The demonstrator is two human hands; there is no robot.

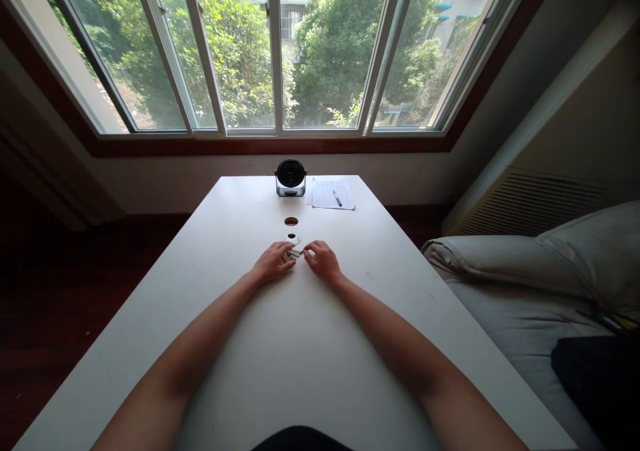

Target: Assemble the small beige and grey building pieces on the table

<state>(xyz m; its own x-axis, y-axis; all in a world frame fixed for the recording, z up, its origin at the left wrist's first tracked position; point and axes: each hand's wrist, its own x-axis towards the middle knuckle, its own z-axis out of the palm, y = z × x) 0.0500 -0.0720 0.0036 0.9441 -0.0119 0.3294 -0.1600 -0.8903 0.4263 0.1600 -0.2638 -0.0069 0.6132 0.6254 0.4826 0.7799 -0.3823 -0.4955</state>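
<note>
Daylight comes through a wide window [325, 51] beyond a long white surface [350, 344]; both bare arms reach along it, and the hands close in on one small spot. Between the left hand [273, 262] and the right hand [323, 262] lies a small beige strip [291, 256], perhaps a blister pack, though it is too small to be sure; the left fingers [280, 254] lie over one end, and the right fingers [311, 247] come down at the other. They look close together on it, but I cannot tell whether either hand is actually pinching it. Just beyond the fingers sits a round white ring [291, 238] with a dark centre; a little farther out is a round brown hole [291, 221]; well beyond stand a black desk fan [291, 178] and a sheet of paper [327, 194] with a pen [337, 198]. A loose hold could let the strip skid forward into the ring or drop into the hole; uneven pressure from one side could flip it out of the fingers.
</note>
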